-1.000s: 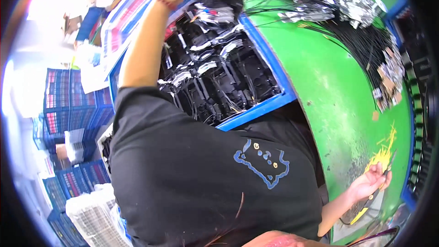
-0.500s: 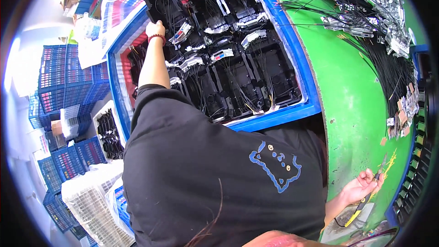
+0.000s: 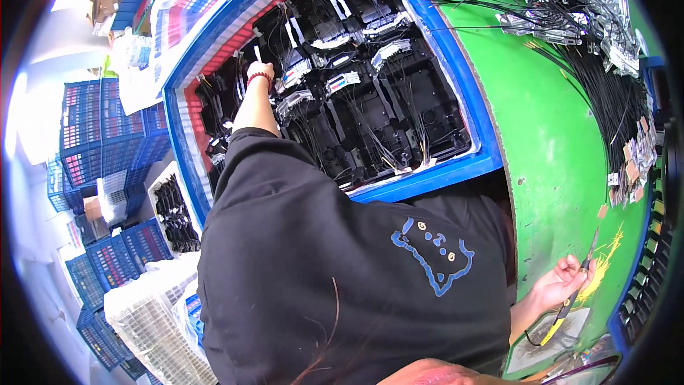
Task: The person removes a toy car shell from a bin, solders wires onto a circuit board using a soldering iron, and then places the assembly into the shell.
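Note:
My left hand point(image 3: 261, 70), with a red bead bracelet on the wrist, reaches into the blue crate point(image 3: 427, 184). Its fingers are closed at the near left edge of a black plastic housing point(image 3: 283, 36) with thin wires in it; the fingertips are partly hidden. Around it lie several more such housings point(image 3: 367, 117), with black wires and silvery connector strips point(image 3: 343, 83). Over the green table at the right, my right hand point(image 3: 563, 284) grips a soldering iron point(image 3: 565, 308) with a black and yellow handle, its thin tip pointing away from me.
Bundles of black wires point(image 3: 605, 110) with silvery ends lie on the green table point(image 3: 548, 192). Yellow bits point(image 3: 605, 267) are scattered beside the iron's tip. A black rack-like strip point(image 3: 645, 271) runs along the right edge. Stacked blue crates point(image 3: 107, 128) and a white basket point(image 3: 146, 321) stand at the left.
My left hand has brought the raised black housing down into the crate, moving nearer and slightly right. My right hand stays almost in place with the soldering iron.

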Motion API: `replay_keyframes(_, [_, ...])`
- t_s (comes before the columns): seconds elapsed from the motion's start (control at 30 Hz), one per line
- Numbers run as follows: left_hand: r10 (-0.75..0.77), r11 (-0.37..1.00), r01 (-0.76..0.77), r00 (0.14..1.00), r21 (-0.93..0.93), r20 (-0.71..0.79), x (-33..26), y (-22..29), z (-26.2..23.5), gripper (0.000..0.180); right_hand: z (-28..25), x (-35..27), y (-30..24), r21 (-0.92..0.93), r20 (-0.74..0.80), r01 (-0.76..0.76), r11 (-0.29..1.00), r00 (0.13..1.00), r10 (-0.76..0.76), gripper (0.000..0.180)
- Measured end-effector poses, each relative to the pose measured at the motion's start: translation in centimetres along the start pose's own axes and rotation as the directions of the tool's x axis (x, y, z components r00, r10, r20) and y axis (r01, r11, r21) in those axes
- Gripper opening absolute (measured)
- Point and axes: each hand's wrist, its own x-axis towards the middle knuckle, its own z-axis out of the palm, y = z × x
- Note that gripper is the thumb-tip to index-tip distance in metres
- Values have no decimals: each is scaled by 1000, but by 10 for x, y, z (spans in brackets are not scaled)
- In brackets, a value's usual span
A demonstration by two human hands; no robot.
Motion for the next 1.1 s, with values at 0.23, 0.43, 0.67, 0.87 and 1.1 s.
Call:
replay_keyframes(0.23, [71, 959, -132, 969, 249, 238, -2, 38, -4, 56, -24, -11, -5, 40, 0, -46, 998, 999, 47, 42])
replay_keyframes(0.43, [409, 265, -701, 704, -662, -581, -85, 138, -51, 22, -10, -18, -2, -141, -11, 87, 986, 996, -90, 40])
replay_keyframes(0.67, [787, -611, -647, -558, -457, -264, -449, 365, -95, 16, -19, -23, -13, -188, 77, 113, 976, 992, -100, 26])
replay_keyframes(0.87, [548, -834, -524, -824, -174, -143, -606, 437, -22, 9, -50, -23, -16, -200, -4, 91, 976, 996, -93, 26])
replay_keyframes(1.1, [554, -821, -571, -804, 20, -216, -631, 441, 4, 5, -69, -23, -19, -232, -43, 69, 970, 996, -81, 27])
